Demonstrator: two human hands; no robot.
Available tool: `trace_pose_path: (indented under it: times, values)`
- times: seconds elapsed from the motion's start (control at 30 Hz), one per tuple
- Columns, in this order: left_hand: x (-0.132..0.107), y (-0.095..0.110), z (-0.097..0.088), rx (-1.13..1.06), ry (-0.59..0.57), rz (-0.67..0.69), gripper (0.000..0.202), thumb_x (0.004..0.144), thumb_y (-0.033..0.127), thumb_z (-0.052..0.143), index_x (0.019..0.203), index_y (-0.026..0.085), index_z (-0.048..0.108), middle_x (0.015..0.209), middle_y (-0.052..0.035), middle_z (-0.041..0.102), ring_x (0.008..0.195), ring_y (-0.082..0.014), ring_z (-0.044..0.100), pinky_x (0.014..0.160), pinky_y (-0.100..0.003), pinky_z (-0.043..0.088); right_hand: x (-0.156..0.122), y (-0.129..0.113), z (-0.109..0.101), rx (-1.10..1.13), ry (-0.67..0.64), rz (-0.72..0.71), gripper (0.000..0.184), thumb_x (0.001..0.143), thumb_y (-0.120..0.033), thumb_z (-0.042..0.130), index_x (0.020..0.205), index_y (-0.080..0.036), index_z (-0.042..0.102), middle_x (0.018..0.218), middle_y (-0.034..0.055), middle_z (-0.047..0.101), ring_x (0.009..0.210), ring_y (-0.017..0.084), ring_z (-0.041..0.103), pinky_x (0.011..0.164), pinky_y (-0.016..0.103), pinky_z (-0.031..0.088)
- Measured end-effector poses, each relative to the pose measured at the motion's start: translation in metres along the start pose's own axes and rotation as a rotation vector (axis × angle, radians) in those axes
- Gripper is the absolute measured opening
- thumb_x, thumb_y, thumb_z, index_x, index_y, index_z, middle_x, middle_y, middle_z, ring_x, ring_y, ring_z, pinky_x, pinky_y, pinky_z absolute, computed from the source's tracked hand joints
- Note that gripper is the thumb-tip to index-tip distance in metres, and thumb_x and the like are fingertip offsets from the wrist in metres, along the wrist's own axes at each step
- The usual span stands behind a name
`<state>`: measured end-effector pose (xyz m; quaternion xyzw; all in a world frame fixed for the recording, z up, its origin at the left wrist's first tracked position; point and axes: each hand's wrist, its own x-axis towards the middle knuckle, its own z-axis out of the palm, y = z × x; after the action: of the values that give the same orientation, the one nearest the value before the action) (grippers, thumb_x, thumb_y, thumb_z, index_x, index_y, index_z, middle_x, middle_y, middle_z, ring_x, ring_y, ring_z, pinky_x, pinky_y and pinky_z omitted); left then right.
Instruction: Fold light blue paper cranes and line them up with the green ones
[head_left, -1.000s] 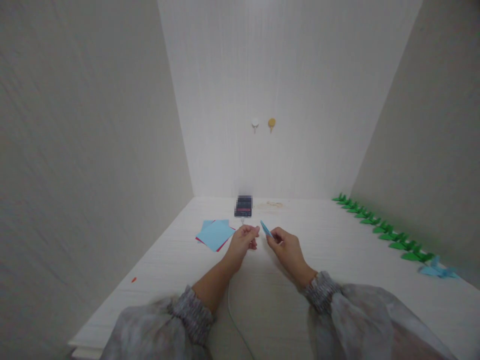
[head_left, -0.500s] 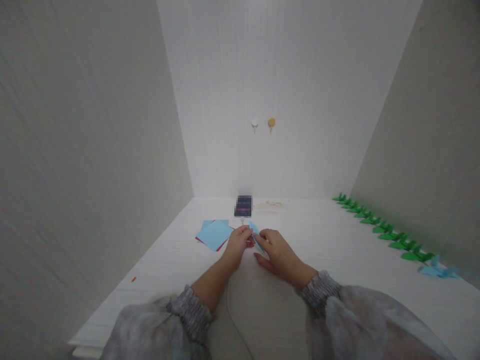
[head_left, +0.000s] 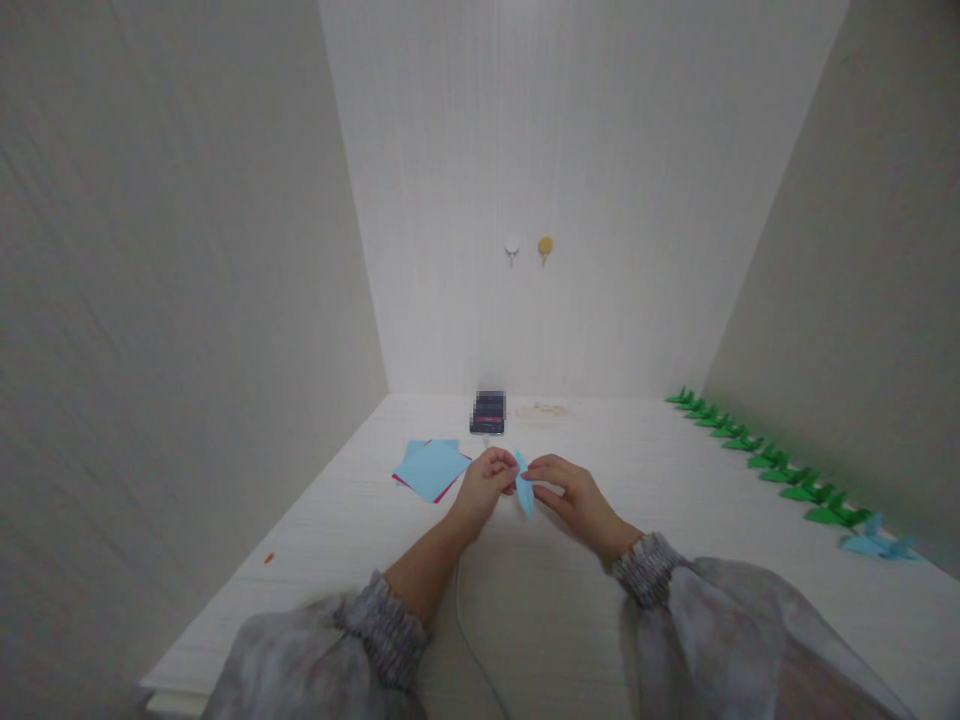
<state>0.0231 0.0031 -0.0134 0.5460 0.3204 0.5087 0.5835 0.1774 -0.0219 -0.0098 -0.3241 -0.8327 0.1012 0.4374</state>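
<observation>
A small folded piece of light blue paper (head_left: 523,488) stands on edge just above the white table (head_left: 675,480), pinched between both hands. My left hand (head_left: 485,484) holds its left side with closed fingers. My right hand (head_left: 573,495) grips its right side between thumb and fingertips. Both wrists wear grey gathered sleeves.
A stack of light blue and red paper sheets (head_left: 433,468) lies left of the hands. A dark phone (head_left: 488,412) sits behind, with a white cable (head_left: 466,625) running toward me. Several green folded paper pieces (head_left: 765,460) line the right wall, ending in a blue folded piece (head_left: 874,542). Two wall hooks (head_left: 529,247) hang behind.
The hands came together from slightly apart. The blue paper, first held only by my right hand, is now pinched by both and turned more upright.
</observation>
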Motion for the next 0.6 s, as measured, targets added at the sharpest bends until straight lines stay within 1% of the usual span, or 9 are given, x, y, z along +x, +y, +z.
trace_pose_path:
  times: [0.13,0.27,0.4,0.53,0.6]
  values:
    - [-0.003,0.003,0.002,0.021,-0.056,-0.032,0.018,0.062,0.024,0.059,0.073,0.012,0.052,0.062,0.0003,0.055,0.055,-0.0069,0.050,0.057,-0.020,0.039,0.001,0.001,0.002,0.172,0.100,0.119,0.011,0.073,-0.022,0.053,0.079,-0.021,0.062,0.077,0.0033,0.056,0.074,0.014,0.053,0.070,0.027,0.043]
    - [-0.007,0.006,0.003,0.030,-0.081,-0.006,0.019,0.062,0.028,0.059,0.070,0.012,0.053,0.059,0.0007,0.055,0.054,-0.0074,0.050,0.058,-0.021,0.040,0.001,0.002,0.004,0.309,0.149,0.250,0.008,0.068,-0.024,0.057,0.070,-0.019,0.063,0.071,0.0015,0.056,0.069,0.013,0.052,0.065,0.026,0.042]
    - [-0.011,0.010,0.002,0.010,-0.104,0.049,0.020,0.064,0.029,0.059,0.072,0.012,0.053,0.060,-0.0002,0.057,0.057,-0.0093,0.053,0.062,-0.024,0.041,0.003,-0.005,0.003,0.490,0.159,0.363,0.007,0.066,-0.023,0.058,0.069,-0.018,0.062,0.069,0.0007,0.056,0.068,0.013,0.052,0.065,0.025,0.041]
    - [-0.012,0.009,0.001,-0.041,-0.159,0.084,0.025,0.058,0.021,0.064,0.078,0.013,0.053,0.067,-0.0015,0.058,0.064,-0.0109,0.054,0.066,-0.025,0.040,0.005,-0.013,0.001,0.617,0.161,0.449,0.007,0.067,-0.021,0.056,0.069,-0.016,0.061,0.062,-0.0004,0.057,0.059,0.011,0.053,0.061,0.024,0.042]
    - [-0.012,0.008,0.001,-0.048,-0.158,0.094,0.028,0.055,0.018,0.066,0.078,0.013,0.053,0.067,-0.0008,0.057,0.064,-0.0097,0.053,0.064,-0.023,0.040,0.005,-0.013,0.001,0.635,0.167,0.461,0.007,0.067,-0.020,0.056,0.070,-0.016,0.061,0.060,-0.0008,0.058,0.056,0.011,0.053,0.059,0.024,0.041]
